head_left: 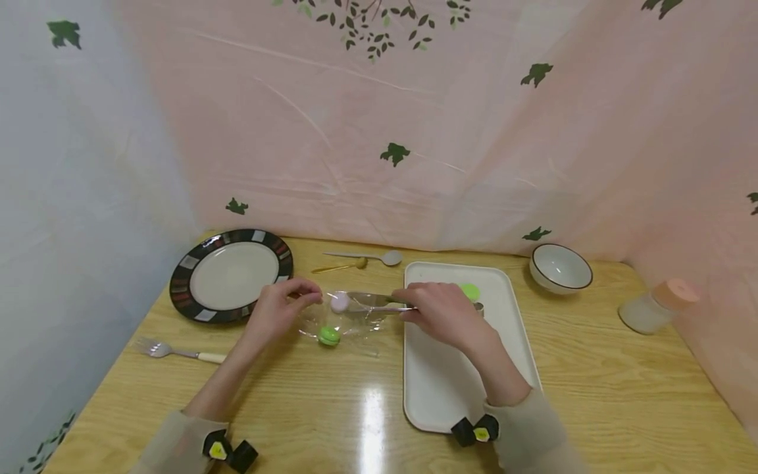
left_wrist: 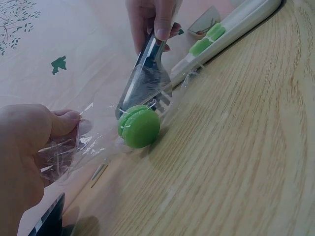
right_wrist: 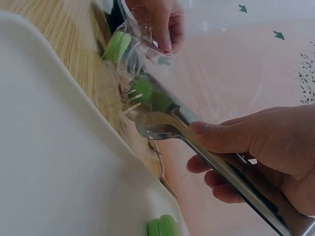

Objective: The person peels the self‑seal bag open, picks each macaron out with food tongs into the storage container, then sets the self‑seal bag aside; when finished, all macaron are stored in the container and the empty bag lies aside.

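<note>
we see two beige sleeves [head_left: 535,431] nearest, each wrist with a black mount. counter [head_left: 314,415] is pale wood. white tray [head_left: 441,398] lies right of centre, long side running away from us, right forearm over it.

fork [head_left: 188,354] on the left, cream handle just beside the left forearm.

we have the left hand [head_left: 278,306] pinching a clear bag [left_wrist: 98,142] at its left end, thumb and fingers on the film. bag is over the counter, left of the tray. green macaron [head_left: 329,336] sits in the near part of the bag, purple macaron [head_left: 339,302] beyond it, by the tong tips.

right hand [head_left: 444,313] above the tray, fingers wrapped around metal tongs [right_wrist: 216,162], pointing left. one tip slotted like a fork, the other smooth. tips overlap the film near the purple macaron; we can't tell whether they clamp it.

lime macaron [head_left: 470,291] on the tray's far part, past the right hand.

farther: jar [head_left: 642,315] with peach lid at right, dark-rimmed plate [head_left: 237,276] at left, gold spoon [head_left: 360,263] just nearer than the silver spoon [head_left: 391,257], white bowl [head_left: 561,266] beyond the tray's right side.

farthest, we get pink cloth [head_left: 320,184] with green leaf prints.
</note>
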Available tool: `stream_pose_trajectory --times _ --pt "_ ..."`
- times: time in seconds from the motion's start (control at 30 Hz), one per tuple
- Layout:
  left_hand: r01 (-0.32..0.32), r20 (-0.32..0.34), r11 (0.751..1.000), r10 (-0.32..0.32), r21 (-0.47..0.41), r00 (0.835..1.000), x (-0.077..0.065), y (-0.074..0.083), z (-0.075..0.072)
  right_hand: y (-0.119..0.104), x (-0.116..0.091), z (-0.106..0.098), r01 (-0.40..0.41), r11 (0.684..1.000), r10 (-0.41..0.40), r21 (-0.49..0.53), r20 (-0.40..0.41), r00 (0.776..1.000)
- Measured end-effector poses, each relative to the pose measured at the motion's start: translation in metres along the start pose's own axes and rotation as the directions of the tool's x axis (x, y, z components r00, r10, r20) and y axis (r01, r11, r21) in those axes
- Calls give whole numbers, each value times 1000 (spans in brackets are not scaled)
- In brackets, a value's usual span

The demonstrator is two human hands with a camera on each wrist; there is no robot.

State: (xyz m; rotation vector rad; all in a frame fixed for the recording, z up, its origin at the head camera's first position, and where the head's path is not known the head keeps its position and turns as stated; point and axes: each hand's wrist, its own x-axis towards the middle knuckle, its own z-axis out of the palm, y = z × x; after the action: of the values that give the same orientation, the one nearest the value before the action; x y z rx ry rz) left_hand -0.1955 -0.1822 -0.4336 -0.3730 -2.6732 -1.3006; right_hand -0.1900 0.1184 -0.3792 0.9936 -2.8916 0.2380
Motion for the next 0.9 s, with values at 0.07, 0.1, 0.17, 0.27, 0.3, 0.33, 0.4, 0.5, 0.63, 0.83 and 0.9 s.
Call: stream_pose_trajectory --times 0.07,0.1,0.17,0.27,0.3,0.33,0.4,0.5,0.63,0.83,0.9 --pt "-2 0 1000 2 -2 1000 0 1 1 -1 2 1 -1 1000 1 2 12 1000" --pt "-1 0 1000 1 -1 1000 0 1 1 -2 3 2 -1 1000 1 2 17 1000" --pt "-3 0 1000 3 2 1000 0 2 1 -3 5 2 -9 1000 9 5 23 1000" --pt "-9 -5 1000 9 7 1000 -1 3 1 -4 6 4 -22 1000 22 17 25 999" --pt "-10 -7 1000 10 7 1000 -1 3 1 -4 7 5 -25 999 24 20 25 999" --pt "-14 -9 1000 14 6 1000 -1 3 1 -5 7 6 -25 999 24 24 24 999" --pt "-18 -11 1000 18 3 1000 -1 3 1 -5 8 7 -23 999 22 26 23 999" --pt "-21 -9 1000 21 -3 1000 -2 4 0 -6 8 9 -17 999 17 28 18 1000" --pt "-21 1 1000 21 -1 1000 -2 5 0 -7 9 11 -22 999 22 27 12 1000" --pt "-29 2 1000 29 9 1000 -1 4 2 -8 9 12 -41 999 40 31 22 999" --pt "-34 2 999 34 5 999 -1 5 2 -8 9 12 -44 999 43 31 25 999"
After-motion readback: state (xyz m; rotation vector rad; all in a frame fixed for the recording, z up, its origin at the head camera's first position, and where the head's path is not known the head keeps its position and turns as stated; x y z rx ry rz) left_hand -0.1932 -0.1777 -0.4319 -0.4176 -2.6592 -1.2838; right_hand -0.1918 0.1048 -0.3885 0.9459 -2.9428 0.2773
